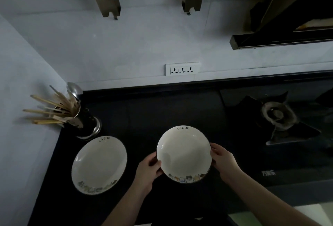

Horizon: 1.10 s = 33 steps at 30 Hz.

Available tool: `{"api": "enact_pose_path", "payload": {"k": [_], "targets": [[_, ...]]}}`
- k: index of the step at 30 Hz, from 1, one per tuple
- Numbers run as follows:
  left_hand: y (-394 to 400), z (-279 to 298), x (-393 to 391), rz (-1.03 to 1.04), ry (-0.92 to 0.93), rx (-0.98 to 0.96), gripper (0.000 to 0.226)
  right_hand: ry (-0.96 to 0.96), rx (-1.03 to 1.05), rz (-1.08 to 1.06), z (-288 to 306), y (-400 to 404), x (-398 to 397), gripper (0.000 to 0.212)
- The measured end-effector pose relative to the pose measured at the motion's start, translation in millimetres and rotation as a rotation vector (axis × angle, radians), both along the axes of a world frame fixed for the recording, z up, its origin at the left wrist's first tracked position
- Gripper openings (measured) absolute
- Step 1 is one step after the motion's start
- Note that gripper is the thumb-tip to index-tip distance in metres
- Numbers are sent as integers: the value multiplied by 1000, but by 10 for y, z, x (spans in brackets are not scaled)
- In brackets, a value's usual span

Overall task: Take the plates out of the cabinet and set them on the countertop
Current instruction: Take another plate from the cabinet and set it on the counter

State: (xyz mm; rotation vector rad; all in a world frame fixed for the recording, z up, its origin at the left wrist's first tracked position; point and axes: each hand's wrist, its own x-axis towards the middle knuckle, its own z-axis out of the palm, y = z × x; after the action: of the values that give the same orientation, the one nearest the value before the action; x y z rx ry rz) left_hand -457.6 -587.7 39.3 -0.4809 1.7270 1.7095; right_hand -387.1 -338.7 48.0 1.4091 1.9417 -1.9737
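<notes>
A pale wall (126,45) fills the upper part of the view, with two metal brackets (107,2) fixed high on it and a white socket strip (182,68) low down, just above the back edge of the worktop. At the upper right the dark underside of an extractor hood (281,40) juts in. The black worktop (162,110) runs across the lower half, and a gas hob (281,117) sits at its right end with one burner showing. Two cream plates with "life" written on the far rim and a coloured band on the near rim are over the worktop. The left plate (99,164) lies flat on the worktop, near the left wall. The right plate (183,153) is held by both hands, well apart from the other plate; whether it touches the worktop cannot be told. The left hand (147,171) grips its left rim, thumb over the edge, and the right hand (223,162) grips its right rim. Behind the left plate stands a metal holder (84,123) filled with chopsticks (50,110).
</notes>
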Motion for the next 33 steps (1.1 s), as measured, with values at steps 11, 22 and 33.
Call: {"api": "enact_pose_path", "payload": {"k": [11, 22, 33], "targets": [[228, -66, -76, 12, -17, -81, 42, -27, -8, 11, -221, 219, -128, 25], [240, -41, -119, -24, 8, -111, 39, -34, -11, 50, -365, 314, -148, 25], [265, -67, -118, -61, -14, -159, 37, -33, 39, 76, -477, 376, -82, 25]]}}
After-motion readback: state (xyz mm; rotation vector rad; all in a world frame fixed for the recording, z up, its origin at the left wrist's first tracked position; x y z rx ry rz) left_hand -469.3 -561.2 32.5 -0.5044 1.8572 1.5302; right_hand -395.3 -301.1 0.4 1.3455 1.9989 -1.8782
